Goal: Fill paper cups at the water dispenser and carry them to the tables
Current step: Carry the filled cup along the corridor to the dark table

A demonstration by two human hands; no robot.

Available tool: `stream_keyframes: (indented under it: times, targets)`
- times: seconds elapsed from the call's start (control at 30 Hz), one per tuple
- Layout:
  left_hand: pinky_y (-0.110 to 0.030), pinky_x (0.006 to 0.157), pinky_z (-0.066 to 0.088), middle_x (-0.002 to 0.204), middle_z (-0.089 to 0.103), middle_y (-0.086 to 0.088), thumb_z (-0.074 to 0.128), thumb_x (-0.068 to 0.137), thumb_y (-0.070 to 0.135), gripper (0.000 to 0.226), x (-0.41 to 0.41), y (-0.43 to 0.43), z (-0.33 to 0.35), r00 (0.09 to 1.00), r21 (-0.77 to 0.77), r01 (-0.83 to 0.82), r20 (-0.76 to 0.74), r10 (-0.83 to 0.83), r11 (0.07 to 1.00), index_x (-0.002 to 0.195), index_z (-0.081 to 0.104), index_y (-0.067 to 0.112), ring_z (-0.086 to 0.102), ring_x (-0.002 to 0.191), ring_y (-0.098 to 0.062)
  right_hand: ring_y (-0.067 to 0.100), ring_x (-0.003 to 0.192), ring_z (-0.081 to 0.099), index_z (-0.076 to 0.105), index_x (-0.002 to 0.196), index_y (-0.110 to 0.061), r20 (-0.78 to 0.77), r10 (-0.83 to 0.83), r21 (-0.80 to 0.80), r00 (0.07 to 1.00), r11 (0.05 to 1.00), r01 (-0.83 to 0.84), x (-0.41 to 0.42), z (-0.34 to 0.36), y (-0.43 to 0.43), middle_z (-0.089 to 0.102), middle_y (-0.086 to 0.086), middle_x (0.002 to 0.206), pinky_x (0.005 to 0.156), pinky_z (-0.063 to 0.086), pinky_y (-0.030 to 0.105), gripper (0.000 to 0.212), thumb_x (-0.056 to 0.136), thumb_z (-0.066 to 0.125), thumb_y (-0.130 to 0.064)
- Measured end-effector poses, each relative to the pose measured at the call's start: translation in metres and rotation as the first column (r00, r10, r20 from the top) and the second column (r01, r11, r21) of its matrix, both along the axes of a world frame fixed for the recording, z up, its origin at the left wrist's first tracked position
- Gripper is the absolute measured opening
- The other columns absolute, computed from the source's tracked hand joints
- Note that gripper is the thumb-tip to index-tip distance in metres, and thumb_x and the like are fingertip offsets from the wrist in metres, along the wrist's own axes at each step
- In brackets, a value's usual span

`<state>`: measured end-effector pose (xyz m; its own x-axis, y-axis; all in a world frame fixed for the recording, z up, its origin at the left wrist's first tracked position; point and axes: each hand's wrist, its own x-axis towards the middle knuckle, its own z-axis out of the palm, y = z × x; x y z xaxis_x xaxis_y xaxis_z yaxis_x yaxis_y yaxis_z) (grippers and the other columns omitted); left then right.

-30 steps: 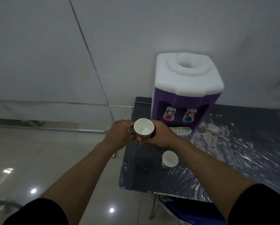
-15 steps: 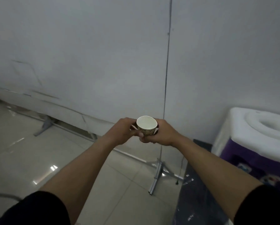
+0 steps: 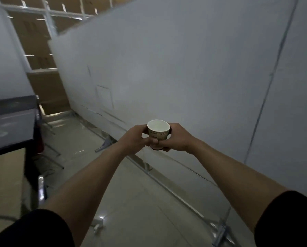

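I hold one small paper cup (image 3: 158,132) upright in front of me, cream with brown lettering and a dark base. My left hand (image 3: 133,139) wraps its left side and my right hand (image 3: 178,139) wraps its right side, fingers meeting under the cup. The cup's inside looks pale; I cannot tell the water level. The water dispenser is out of view.
A white partition wall (image 3: 184,68) on metal feet runs along my right. A dark-topped table (image 3: 10,122) stands at the left, with chair legs beside it. Glossy tiled floor (image 3: 131,202) stretches ahead between them. Brown boxes (image 3: 40,47) are stacked at the far end.
My view has swung left, away from the dispenser and its table with the second cup, which have left the frame. Both hands keep the same hold on the cup.
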<state>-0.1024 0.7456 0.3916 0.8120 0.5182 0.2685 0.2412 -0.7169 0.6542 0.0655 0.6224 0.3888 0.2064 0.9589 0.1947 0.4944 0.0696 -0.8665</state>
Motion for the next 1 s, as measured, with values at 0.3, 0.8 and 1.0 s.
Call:
stream_keyframes:
  times: [0.3,0.8,1.0]
  targets:
    - [-0.024,0.069,0.06,0.106,0.073,0.002,0.078,0.088,0.016,0.038,-0.061,0.07,0.022,0.959,-0.033,-0.278,0.05,0.279,0.96,0.125,0.069,0.013,0.067,0.072,0.003,0.016,0.077,0.074,0.076,0.118,-0.017,0.011,0.215,0.062,0.976,0.974,-0.216,-0.033,0.017,0.124,0.078,0.013,0.103,0.068,0.064,0.054,0.05,0.072,0.094,-0.01]
    - [-0.041,0.08,0.065,0.121,0.071,-0.003,0.077,0.089,0.014,0.049,-0.084,0.18,0.041,0.866,-0.073,-0.479,0.127,0.484,0.875,0.135,0.062,0.008,0.072,0.097,-0.02,0.011,0.066,0.071,0.07,0.12,-0.019,0.042,0.439,0.115,0.897,0.89,-0.441,-0.046,0.041,0.279,0.075,0.006,0.101,0.057,0.064,0.039,0.05,0.077,0.092,-0.007]
    - [-0.036,0.075,0.065,0.096,0.076,0.016,0.08,0.086,0.014,0.039,-0.089,0.265,0.04,0.839,-0.1,-0.508,0.166,0.518,0.856,0.124,0.071,0.016,0.074,0.083,-0.013,0.028,0.07,0.074,0.069,0.123,-0.019,0.086,0.476,0.121,0.875,0.867,-0.483,-0.046,0.046,0.365,0.075,0.009,0.104,0.067,0.067,0.05,0.05,0.079,0.091,-0.01]
